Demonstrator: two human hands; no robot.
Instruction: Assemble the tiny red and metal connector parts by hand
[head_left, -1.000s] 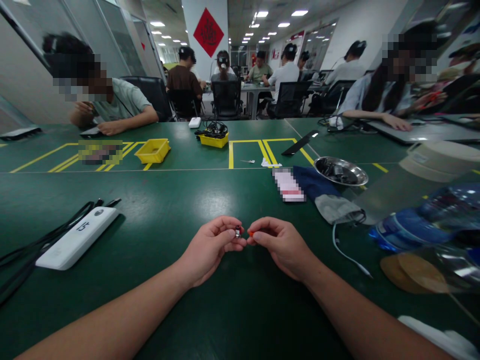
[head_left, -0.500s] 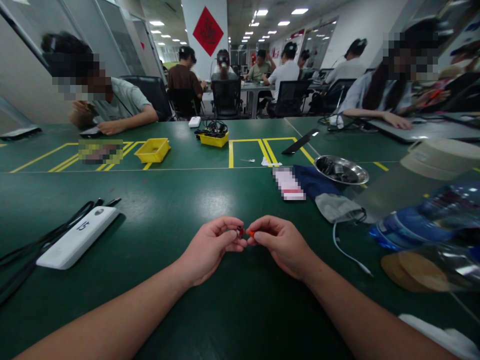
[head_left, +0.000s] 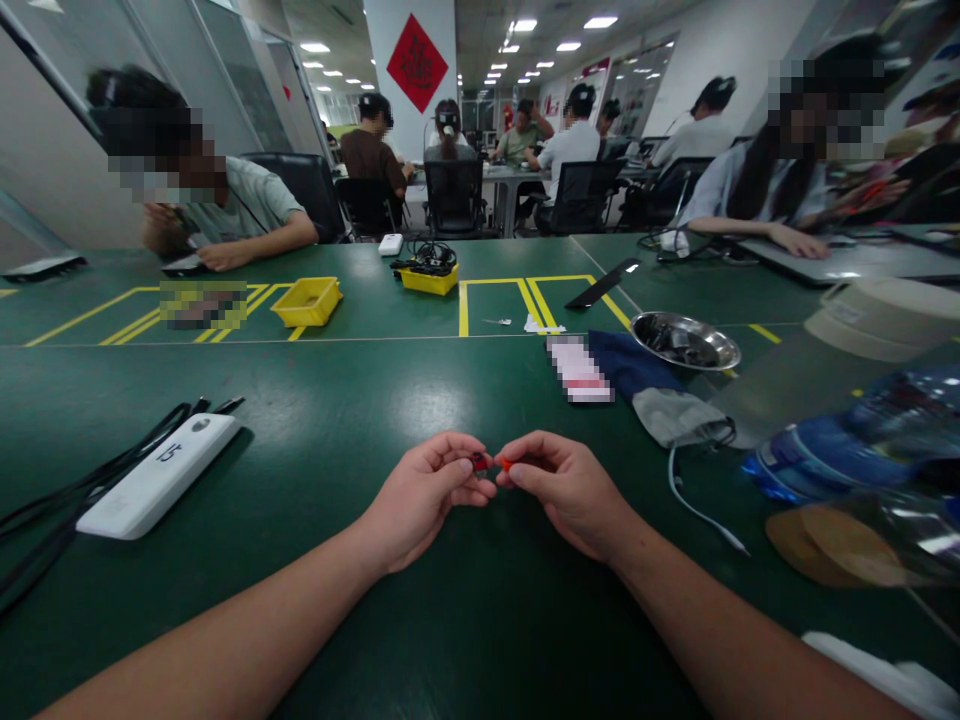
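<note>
My left hand (head_left: 439,480) pinches a small dark red and black piece (head_left: 478,463) between thumb and fingertips. Close beside it, my right hand (head_left: 559,485) grips a small orange piece (head_left: 507,465), mostly covered by the fingers. The fingertips of both hands nearly meet above the green table (head_left: 420,640). Both pieces are too small for me to tell their exact kind.
A white power bank (head_left: 161,475) marked 15 lies left with black cables. Yellow bins (head_left: 307,302) stand farther back. To the right are a metal bowl (head_left: 686,340), a grey pouch (head_left: 671,412), a blue-labelled bottle (head_left: 817,455) and a large jug (head_left: 795,360). Other people sit around.
Both hands stay nearly in place. The red and black piece in my left fingers looks slightly turned, and the whole view has shifted a little.
</note>
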